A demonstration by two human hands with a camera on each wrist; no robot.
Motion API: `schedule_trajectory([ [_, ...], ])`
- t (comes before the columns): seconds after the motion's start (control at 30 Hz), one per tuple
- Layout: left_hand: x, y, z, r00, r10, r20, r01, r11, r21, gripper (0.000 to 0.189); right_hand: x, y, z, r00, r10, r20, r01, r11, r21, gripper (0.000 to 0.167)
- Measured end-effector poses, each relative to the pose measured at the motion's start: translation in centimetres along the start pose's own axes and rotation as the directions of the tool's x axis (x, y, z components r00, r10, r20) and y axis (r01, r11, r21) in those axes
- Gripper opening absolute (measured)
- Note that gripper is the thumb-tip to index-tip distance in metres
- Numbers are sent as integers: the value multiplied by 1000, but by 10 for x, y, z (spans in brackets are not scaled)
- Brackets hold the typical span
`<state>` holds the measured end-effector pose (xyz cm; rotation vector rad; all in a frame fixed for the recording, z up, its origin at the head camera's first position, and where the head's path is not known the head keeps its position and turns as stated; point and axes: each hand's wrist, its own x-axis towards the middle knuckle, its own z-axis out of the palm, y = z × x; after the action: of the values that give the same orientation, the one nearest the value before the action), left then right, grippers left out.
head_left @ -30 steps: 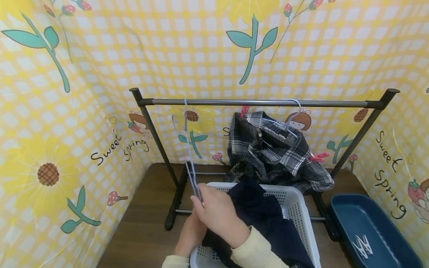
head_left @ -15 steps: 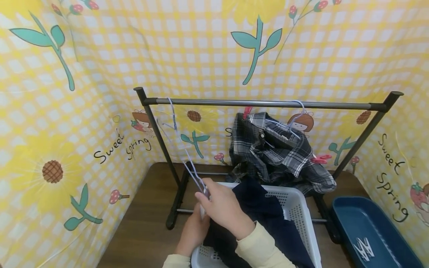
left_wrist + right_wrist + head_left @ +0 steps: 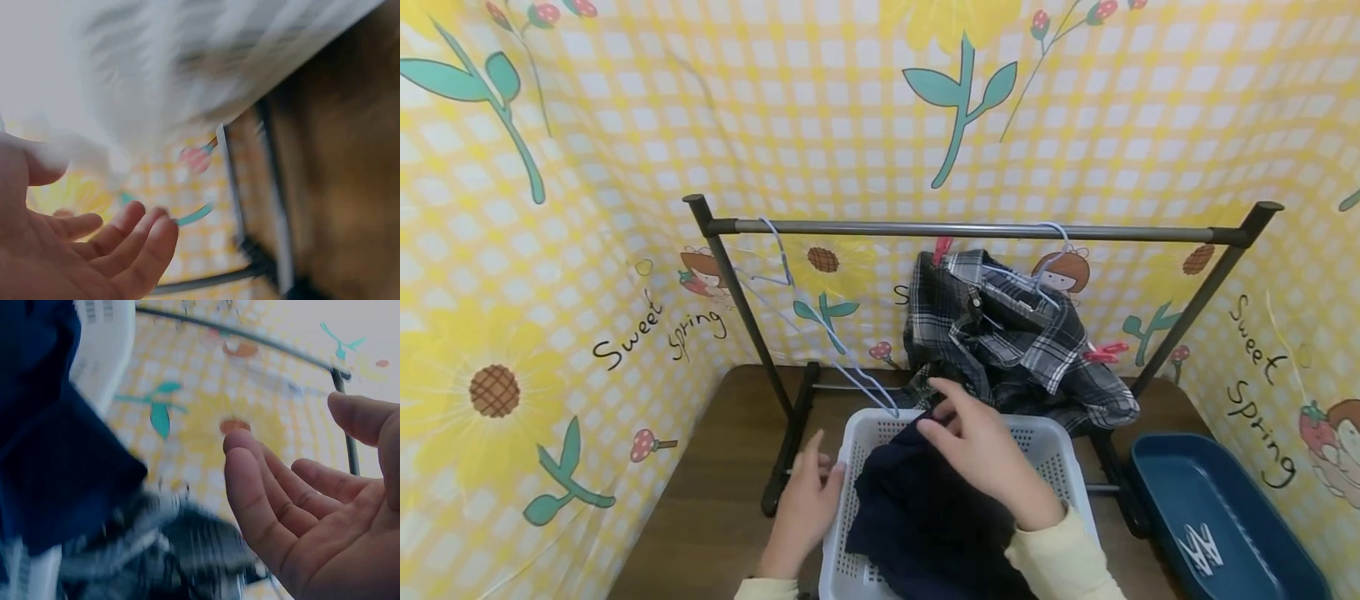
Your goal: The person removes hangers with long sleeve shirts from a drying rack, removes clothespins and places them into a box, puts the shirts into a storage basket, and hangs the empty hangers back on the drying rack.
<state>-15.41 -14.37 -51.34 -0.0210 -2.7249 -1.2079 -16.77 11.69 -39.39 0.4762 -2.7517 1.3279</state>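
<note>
My left hand (image 3: 805,502) is empty, just left of the white perforated basket (image 3: 832,546). In the left wrist view its fingers (image 3: 147,256) are relaxed and apart from the blurred basket wall. Over the basket, my right hand (image 3: 988,454) hovers with loosely bent fingers around a dark navy cloth (image 3: 917,508); the right wrist view shows nothing in its palm. A thin light-blue wire hanger (image 3: 784,257) hangs bare at the left end of the rail (image 3: 887,227), slanting down toward the basket's far rim.
Right of centre on the rail, a grey plaid shirt (image 3: 947,321) hangs on another hanger (image 3: 1063,242), with red clips (image 3: 1105,352) on it. A blue tray (image 3: 1240,492) with white clips (image 3: 1201,548) stands at right. The rack's left post (image 3: 748,317) is near the bare hanger.
Both hands have let go of the hanger's lower end and moved apart, the left outward, the right over the cloth. The hanger's hook has shifted left along the rail.
</note>
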Motion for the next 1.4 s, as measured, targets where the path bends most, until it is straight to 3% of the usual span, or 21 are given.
schedule_trajectory([
  [0.1,1,5,-16,992,118,-48,-118,993,5,62,-12,11,-20,999,-40,-14,39,999,-25,60],
  [0.17,0,9,-25,975,212,-70,-212,977,12,65,-21,18,-30,998,-61,-32,58,996,-66,62],
  [0.3,-1,17,-35,911,400,-106,-392,916,87,72,-38,29,-44,997,-57,-56,48,987,-155,66],
  [0.43,-3,24,-39,860,500,-101,-484,863,145,76,-51,38,-51,998,-12,-70,-2,981,-192,67],
  [0.67,-7,31,-33,848,527,-58,-515,845,141,74,-66,54,-61,995,20,-100,-42,974,-224,66],
  [0.8,-6,35,-27,833,553,-24,-545,827,134,73,-69,63,-74,973,-33,-228,-32,961,-276,57],
  [0.87,-5,37,-24,822,569,-7,-564,816,128,73,-69,69,-82,941,-79,-330,-24,954,-298,51],
  [0.97,0,42,-20,810,586,20,-584,803,121,73,-65,76,-97,870,-108,-481,-56,948,-315,41],
  [1.03,4,46,-17,801,597,41,-597,795,110,74,-61,82,-106,827,-95,-554,-99,946,-310,38],
  [1.07,6,49,-15,797,602,52,-603,790,109,73,-58,84,-110,818,-71,-571,-131,944,-305,38],
  [1.13,11,55,-12,787,614,67,-617,780,101,72,-50,90,-117,820,-19,-572,-184,937,-295,41],
  [1.23,16,67,-8,774,628,78,-633,770,78,68,-35,101,-123,854,24,-520,-215,927,-309,45],
  [1.3,20,74,-4,769,634,84,-639,767,57,66,-27,108,-124,871,13,-492,-197,925,-325,40],
  [1.4,24,80,2,761,642,96,-647,761,38,65,-20,116,-122,873,-48,-486,-144,925,-350,24],
])
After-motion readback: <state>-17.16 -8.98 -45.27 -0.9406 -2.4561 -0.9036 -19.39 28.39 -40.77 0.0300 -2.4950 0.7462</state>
